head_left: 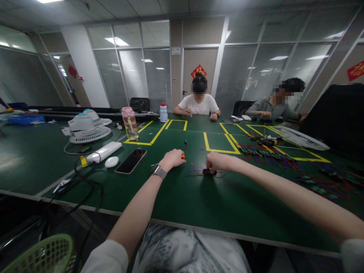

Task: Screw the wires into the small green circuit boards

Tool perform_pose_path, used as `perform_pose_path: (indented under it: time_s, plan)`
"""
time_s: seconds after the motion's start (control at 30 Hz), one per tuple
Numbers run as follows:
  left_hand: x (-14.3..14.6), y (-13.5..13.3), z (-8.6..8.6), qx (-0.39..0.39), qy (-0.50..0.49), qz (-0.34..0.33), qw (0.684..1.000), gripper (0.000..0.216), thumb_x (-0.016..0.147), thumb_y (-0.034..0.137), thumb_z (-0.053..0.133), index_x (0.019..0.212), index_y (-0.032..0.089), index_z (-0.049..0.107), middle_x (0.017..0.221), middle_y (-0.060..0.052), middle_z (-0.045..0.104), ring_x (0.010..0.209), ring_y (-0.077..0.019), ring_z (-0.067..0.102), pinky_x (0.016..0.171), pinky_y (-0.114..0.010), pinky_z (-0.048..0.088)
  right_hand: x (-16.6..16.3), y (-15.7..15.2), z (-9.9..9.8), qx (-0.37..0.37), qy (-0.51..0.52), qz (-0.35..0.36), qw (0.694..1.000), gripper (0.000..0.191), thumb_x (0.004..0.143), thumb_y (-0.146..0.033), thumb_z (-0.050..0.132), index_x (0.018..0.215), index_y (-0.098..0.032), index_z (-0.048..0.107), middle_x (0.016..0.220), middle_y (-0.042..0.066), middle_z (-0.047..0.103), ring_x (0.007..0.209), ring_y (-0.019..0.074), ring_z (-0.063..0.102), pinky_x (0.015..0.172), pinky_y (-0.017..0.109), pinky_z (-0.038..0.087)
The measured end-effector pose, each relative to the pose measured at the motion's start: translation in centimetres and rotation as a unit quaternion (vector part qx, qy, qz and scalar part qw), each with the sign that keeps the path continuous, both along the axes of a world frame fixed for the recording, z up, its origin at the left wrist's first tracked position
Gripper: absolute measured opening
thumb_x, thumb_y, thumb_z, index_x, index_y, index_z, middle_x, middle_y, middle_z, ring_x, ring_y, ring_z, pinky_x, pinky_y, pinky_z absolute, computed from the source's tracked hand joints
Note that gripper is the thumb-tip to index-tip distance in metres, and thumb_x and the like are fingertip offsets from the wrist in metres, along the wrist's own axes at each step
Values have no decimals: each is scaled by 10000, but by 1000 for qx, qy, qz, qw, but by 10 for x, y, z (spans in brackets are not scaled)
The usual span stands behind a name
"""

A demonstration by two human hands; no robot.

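My left hand (173,159) rests on the green table, its fingers curled round something with an orange end (182,156); the rest of that thing is hidden by the hand. My right hand (217,162) is closed, with the fingertips pinched down on a small dark circuit board (209,172). Red and blue wires (195,171) stick out from the board to the left, and a thin wire runs to the right. Just beyond the hands lies another small green board (185,142) with short wires.
A phone (131,161), a white mouse (112,162) and a white power strip (104,151) lie left, near white fans (90,129) and a pink-lidded bottle (130,123). Many wired boards (267,154) spread right, by a keyboard (303,138). Two people sit opposite.
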State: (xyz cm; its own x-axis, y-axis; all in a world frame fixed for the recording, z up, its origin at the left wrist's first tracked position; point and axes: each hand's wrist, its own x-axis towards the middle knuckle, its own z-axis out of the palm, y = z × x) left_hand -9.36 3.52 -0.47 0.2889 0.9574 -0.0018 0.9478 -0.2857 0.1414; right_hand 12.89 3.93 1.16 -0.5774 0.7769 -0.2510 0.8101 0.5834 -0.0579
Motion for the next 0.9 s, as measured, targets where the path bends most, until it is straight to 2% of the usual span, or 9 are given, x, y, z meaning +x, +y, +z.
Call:
perform_pose_path:
  time_s: [0.1,0.2,0.3,0.43,0.6,0.7,0.8,0.9]
  plan:
    - [-1,1,-1,0,2,2,1000,318,800,435,582,1024,222,657,1108,-122,664,957,-270,655,774,-320,505,8,3,-6,-7,46,-16,999,296,592,-149,725,885,-186,748,737,29,725,641,151,649,532,206,399]
    - [0,2,-3,0,-1,-2,1000,290,795,423,592,988,218,664,1067,-111,676,923,-261,661,753,-305,503,15,3,-9,-23,78,-41,996,210,632,-148,684,831,-178,744,710,23,725,657,158,663,543,203,419]
    - [4,0,-1,10,-10,-6,1000,285,808,436,577,954,207,664,1040,-115,679,904,-263,661,747,-309,498,22,-1,-14,-6,110,-43,993,161,679,-158,651,796,-184,759,727,25,737,706,165,676,619,209,452]
    - [14,-8,6,52,-58,2,997,407,897,518,400,958,196,641,1004,-124,678,916,-266,650,766,-319,484,31,-11,-28,42,167,-50,984,204,756,-168,598,866,-181,769,824,48,748,765,173,674,702,226,464]
    - [27,-18,16,93,-150,-10,984,399,971,320,198,1055,224,576,1017,-65,673,924,-199,635,814,-286,463,43,-31,-47,94,242,-18,966,284,865,-223,491,989,-172,741,960,93,698,823,176,641,765,263,473]
    - [35,-23,18,145,-245,-46,957,339,962,250,235,1099,198,541,1034,-61,654,950,-177,611,857,-272,457,46,-39,-56,98,289,-13,952,274,857,-270,529,1031,-183,723,997,95,661,865,179,624,799,278,479]
    - [44,-27,18,191,-334,-67,920,318,955,233,290,1179,161,504,1094,-88,627,997,-176,597,909,-283,457,45,-44,-63,82,330,-50,939,227,815,-260,590,977,-189,732,960,79,648,833,169,612,778,276,485]
    - [55,-32,17,191,-432,-85,877,306,953,276,368,1222,181,477,1054,-79,624,884,-159,640,820,-283,516,39,-48,-68,38,362,-79,928,184,780,-264,634,910,-197,745,874,53,640,752,152,596,711,266,482]
